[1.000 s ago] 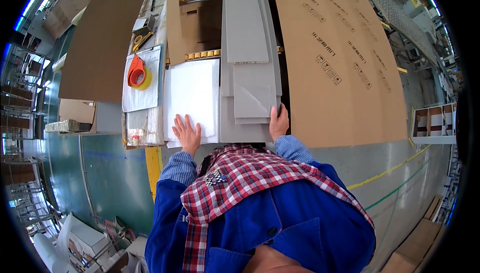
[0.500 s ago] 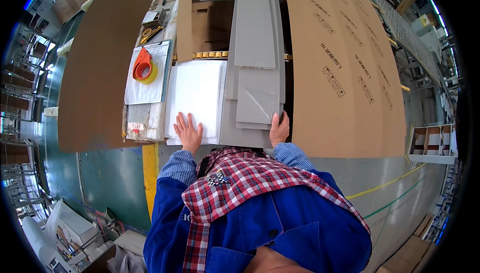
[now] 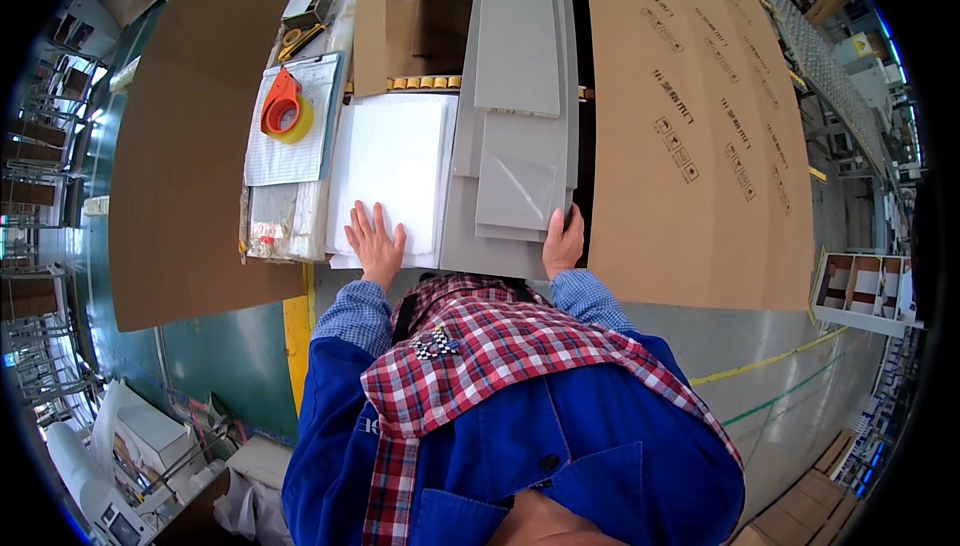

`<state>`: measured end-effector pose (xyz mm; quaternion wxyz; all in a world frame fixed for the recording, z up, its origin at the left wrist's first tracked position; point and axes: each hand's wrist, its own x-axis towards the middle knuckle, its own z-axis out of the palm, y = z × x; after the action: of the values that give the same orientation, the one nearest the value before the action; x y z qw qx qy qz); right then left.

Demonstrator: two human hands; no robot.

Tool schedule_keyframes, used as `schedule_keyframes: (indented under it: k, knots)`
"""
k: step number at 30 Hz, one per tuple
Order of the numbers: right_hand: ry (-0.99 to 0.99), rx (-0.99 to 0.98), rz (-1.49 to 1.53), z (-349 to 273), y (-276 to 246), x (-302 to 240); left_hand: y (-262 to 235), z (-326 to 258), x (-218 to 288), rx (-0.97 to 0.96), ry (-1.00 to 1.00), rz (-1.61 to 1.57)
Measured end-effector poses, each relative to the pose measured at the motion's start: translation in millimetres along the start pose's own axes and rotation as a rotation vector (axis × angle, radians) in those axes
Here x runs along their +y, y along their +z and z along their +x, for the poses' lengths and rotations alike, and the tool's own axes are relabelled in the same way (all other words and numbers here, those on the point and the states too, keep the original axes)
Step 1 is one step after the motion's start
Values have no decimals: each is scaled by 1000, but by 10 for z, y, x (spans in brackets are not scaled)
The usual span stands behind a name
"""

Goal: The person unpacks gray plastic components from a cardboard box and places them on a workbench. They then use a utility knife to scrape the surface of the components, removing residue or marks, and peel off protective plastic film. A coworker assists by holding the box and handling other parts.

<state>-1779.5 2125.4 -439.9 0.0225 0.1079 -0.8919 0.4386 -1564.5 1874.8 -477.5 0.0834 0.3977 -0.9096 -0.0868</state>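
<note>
My left hand (image 3: 376,249) lies flat, fingers spread, on the near end of a white foam-like sheet (image 3: 390,166). To the right of that sheet lies a stack of long grey panels (image 3: 518,46) of differing lengths. A clear plastic film piece (image 3: 523,178) rests on the near panel. At the right edge of the stack is my right hand (image 3: 565,242), thumb on top and fingers bent over the side. Its fingertips are partly hidden.
Wide brown cardboard flaps spread out at left (image 3: 190,146) and right (image 3: 700,146). A red tape dispenser (image 3: 284,109) sits on a clipboard (image 3: 300,161); scissors (image 3: 297,41) lie beyond. Yellow rollers (image 3: 420,83) run under the panels. A divided box (image 3: 865,291) stands far right.
The view has shifted slightly, so bench and panels appear higher. The left cardboard flap's near edge has come lower, toward me. Both hands keep their places on the sheet and the panels.
</note>
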Motion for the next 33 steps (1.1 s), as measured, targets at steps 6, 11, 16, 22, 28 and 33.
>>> schedule_keyframes:
  k: [6, 11, 16, 22, 28, 33]
  knots:
    - [26, -14, 14, -3, 4, -58, 11, -1, -26, -5, 7, 17]
    - [34, -30, 24, 2, -7, -68, -2, 18, 2, 32, 15, 10]
    - [11, -25, 41, 18, 46, 4, 15, 50, 4, 20, -7, 16]
    - [31, -32, 47, 0, 52, -10, 10, 53, 1, 13, -18, 41]
    - [75, -72, 142, -14, 53, -40, 101, 28, -76, 26, 40, 52]
    - [74, -103, 212, -9, 105, -42, 108, 43, -70, 71, 67, 35]
